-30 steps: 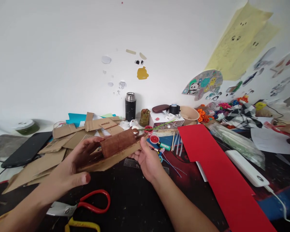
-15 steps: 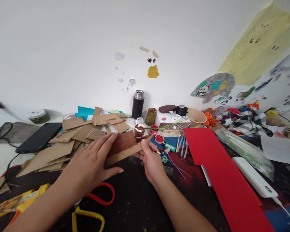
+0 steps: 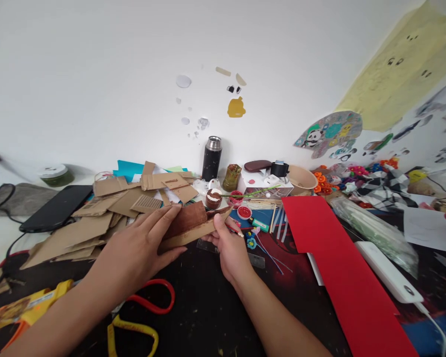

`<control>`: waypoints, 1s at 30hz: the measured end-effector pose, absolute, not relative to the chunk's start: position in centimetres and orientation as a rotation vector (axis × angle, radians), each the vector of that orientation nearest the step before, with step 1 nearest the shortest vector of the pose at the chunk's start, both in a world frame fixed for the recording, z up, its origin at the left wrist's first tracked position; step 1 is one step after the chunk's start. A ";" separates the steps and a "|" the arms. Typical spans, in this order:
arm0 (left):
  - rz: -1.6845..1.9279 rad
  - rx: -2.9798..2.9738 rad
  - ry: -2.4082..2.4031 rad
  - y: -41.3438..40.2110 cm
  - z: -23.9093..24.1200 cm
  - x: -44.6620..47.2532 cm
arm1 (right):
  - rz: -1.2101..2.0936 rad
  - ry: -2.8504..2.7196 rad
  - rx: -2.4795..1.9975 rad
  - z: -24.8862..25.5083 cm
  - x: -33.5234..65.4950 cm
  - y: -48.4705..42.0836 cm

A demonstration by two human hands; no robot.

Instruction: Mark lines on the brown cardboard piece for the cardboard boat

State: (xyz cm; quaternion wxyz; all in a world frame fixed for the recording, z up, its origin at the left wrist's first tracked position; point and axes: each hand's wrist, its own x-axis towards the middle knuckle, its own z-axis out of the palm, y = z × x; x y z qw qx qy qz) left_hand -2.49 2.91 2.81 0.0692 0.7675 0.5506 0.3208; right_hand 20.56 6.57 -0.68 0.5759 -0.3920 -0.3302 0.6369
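Note:
My left hand (image 3: 136, 238) is closed on the left end of a cardboard piece (image 3: 186, 235), its fingers over the far side and its thumb at the near edge. The piece is partly painted reddish brown, with a bare tan strip along the near side. My right hand (image 3: 230, 245) pinches its right end between thumb and fingers. A thin stick with a pale tip (image 3: 241, 235) pokes out beside the right fingers; its kind is hard to make out. Just beyond the piece stand a jar of brown paint (image 3: 213, 200) and a small pot of red paint (image 3: 244, 212).
Red and yellow handled scissors (image 3: 162, 308) and a yellow glue gun (image 3: 46, 307) lie near me. Cardboard scraps (image 3: 74, 238) pile up at left. A black flask (image 3: 211, 161) stands at the wall. Red card (image 3: 330, 267) and a white power bank (image 3: 388, 272) lie at right.
My left thumb has drawn in against the near edge of the cardboard piece. Both hands keep their hold, and the view has shifted slightly.

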 end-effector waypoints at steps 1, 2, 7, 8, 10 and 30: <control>0.961 2.323 1.654 2.9 2.7 -2.5 | 1.489 -0.774 -0.917 -0.7 20.6 6.6; 0.961 2.334 1.649 3.0 2.5 -2.5 | 1.488 -0.772 -0.917 -0.7 20.6 6.6; 0.937 2.422 1.636 3.0 1.9 -2.5 | 1.497 -0.762 -0.923 -0.6 20.6 6.7; 0.931 2.442 1.645 3.0 1.9 -2.5 | 1.498 -0.765 -0.920 -0.5 20.6 6.6; 0.926 2.465 1.674 3.1 1.9 -2.7 | 1.503 -0.775 -0.908 -0.5 20.6 6.6; 1.085 2.196 1.804 4.6 3.3 -5.2 | 1.240 -0.993 -0.916 0.4 21.2 5.9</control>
